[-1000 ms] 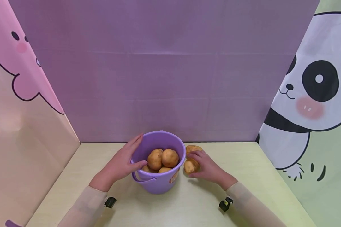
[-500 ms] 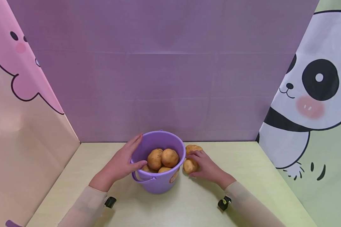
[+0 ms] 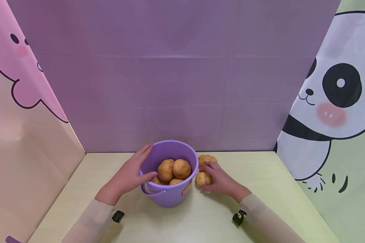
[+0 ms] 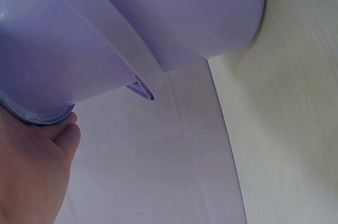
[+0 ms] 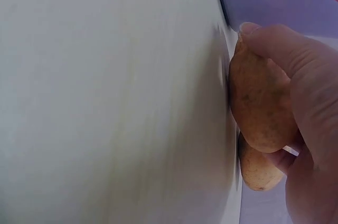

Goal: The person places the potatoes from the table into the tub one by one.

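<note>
A purple bucket (image 3: 170, 199) stands on the table with several potatoes (image 3: 181, 168) inside. My left hand (image 3: 126, 177) holds the bucket's left rim, its thumb lying over the rim; the left wrist view shows this left hand (image 4: 37, 166) right at the rim. To the right of the bucket, my right hand (image 3: 220, 179) grips a potato (image 3: 203, 179) between thumb and fingers. In the right wrist view, the thumb overlaps the upper end of this potato (image 5: 262, 100), close over the table. Just behind it lies another potato (image 3: 207, 159), partly hidden by the fingers.
The pale wooden table (image 3: 170, 226) meets a purple backdrop (image 3: 182, 84) close behind the bucket. A panel with a panda drawing (image 3: 313, 158) borders the right side. The bucket's handle (image 3: 152, 193) hangs down at the front left.
My right hand has shifted slightly left, and the potato in its grip has turned and moved a little toward the bucket. My left hand and the bucket look unchanged.
</note>
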Tool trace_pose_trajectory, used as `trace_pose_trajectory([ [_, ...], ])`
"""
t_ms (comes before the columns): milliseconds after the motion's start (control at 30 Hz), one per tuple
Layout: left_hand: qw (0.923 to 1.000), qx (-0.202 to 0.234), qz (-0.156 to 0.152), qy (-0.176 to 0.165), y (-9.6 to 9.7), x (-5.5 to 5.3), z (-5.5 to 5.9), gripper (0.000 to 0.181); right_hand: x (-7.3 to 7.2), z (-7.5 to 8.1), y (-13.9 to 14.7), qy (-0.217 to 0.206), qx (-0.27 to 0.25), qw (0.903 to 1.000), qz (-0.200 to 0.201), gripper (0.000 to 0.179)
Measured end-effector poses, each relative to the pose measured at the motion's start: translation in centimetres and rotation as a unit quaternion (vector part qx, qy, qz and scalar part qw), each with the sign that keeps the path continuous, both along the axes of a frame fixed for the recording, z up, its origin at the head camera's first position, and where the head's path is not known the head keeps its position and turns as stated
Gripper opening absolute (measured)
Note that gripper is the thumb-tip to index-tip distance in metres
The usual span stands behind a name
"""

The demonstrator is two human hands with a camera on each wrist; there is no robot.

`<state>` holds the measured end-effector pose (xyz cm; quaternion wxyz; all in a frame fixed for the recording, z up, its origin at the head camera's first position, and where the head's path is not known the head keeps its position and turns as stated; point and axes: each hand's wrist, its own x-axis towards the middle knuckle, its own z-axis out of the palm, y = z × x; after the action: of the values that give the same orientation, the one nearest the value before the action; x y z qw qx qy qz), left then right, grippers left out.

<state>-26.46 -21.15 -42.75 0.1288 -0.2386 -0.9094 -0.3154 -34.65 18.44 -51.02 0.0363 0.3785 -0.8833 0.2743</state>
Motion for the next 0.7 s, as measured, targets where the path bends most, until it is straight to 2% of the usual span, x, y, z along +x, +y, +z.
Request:
trace_pose_trajectory([
  [300, 1.0, 0.0, 0.002, -0.005, 0.13, 0.13, 0.17, 0.101, 0.32, 0.05, -0.02, -0.001, 0.002, 1.0, 0.005, 0.055],
  [700, 0.9999, -0.01, 0.007, -0.009, -0.13, -0.14, -0.25, 0.102, 0.27, 0.25, 0.24, 0.004, 0.008, 1.0, 0.002, 0.046],
])
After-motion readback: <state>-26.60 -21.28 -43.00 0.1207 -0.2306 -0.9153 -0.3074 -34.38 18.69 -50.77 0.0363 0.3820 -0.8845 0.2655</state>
